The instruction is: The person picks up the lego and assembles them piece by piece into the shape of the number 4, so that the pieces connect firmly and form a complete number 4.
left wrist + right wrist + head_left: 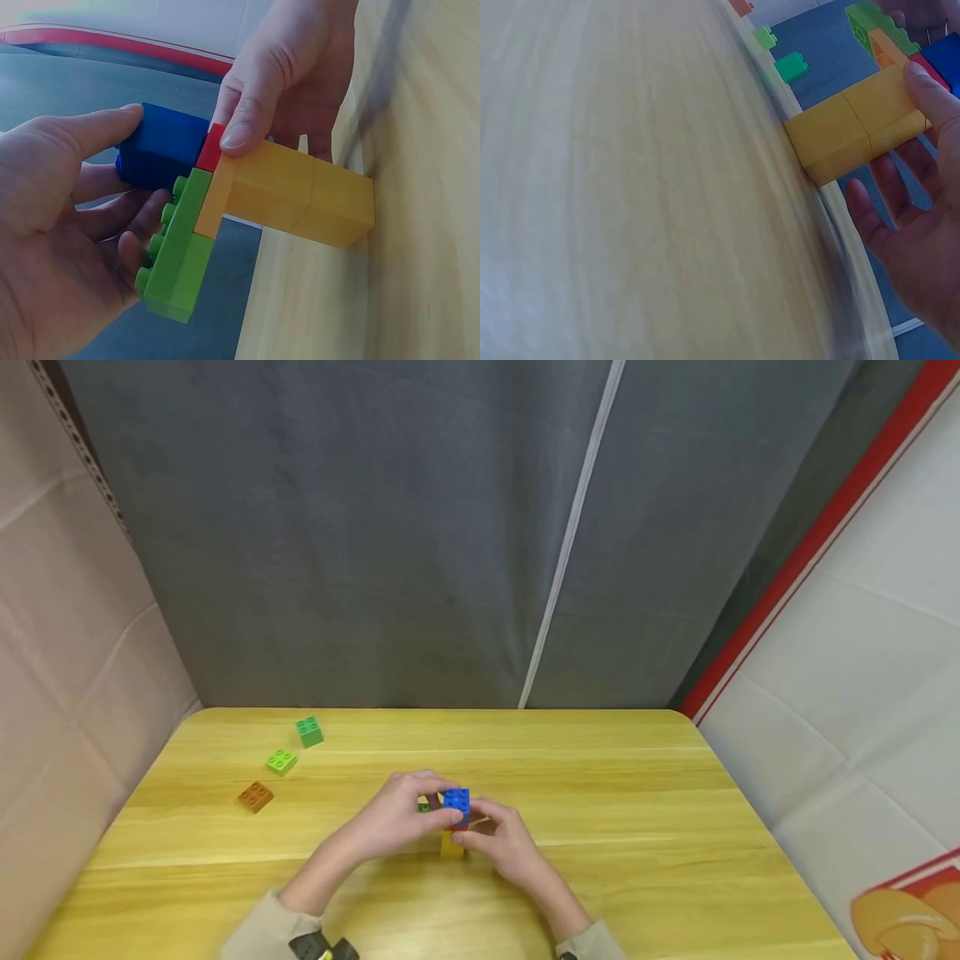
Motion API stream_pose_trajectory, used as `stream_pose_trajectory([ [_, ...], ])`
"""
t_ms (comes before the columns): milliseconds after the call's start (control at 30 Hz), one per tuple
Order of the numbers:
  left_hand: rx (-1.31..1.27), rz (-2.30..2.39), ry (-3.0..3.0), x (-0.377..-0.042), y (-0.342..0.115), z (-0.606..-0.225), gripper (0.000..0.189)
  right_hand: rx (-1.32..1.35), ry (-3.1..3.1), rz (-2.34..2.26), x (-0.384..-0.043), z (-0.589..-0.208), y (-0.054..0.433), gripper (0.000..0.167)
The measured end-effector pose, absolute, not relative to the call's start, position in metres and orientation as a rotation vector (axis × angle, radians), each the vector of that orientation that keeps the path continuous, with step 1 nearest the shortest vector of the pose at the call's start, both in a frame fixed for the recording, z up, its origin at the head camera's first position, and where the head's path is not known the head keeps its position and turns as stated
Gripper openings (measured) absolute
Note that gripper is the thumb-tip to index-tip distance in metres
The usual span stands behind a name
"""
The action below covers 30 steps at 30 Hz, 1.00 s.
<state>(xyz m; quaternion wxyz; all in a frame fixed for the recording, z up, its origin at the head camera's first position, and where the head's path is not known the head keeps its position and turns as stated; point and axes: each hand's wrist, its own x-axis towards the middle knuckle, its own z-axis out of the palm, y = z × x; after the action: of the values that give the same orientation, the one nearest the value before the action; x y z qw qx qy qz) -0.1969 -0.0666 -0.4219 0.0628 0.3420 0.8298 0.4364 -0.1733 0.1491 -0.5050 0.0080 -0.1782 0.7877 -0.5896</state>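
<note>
Two yellow blocks [304, 191] stand one on the other on the table, forming a column. On top lie an orange piece [215, 199], a red brick [210, 148] and a long light-green brick [178, 274] that juts out to the left side. A blue brick [457, 798] with studs sits uppermost, over the red one. My left hand [396, 814] pinches the blue brick between thumb and fingers, its lower fingers close to the green studs. With thumb and fingers, my right hand [512, 845] grips the column near the red brick and upper yellow block.
On the left part of the wooden table [600, 768] lie three loose bricks: a dark-green one [310, 732], a lime one [281, 762] and a brown-orange one [256, 797]. A grey curtain [375, 543] hangs behind the table's far edge.
</note>
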Motion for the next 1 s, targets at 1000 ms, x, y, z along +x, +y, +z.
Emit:
stream_pose_trajectory([
  [1000, 0.882, 1.499, 2.515, -0.1958, -0.0616, -0.422, 0.028, -0.41, 2.478, -1.897, -0.1652, -0.4995, 0.1429, 0.03],
])
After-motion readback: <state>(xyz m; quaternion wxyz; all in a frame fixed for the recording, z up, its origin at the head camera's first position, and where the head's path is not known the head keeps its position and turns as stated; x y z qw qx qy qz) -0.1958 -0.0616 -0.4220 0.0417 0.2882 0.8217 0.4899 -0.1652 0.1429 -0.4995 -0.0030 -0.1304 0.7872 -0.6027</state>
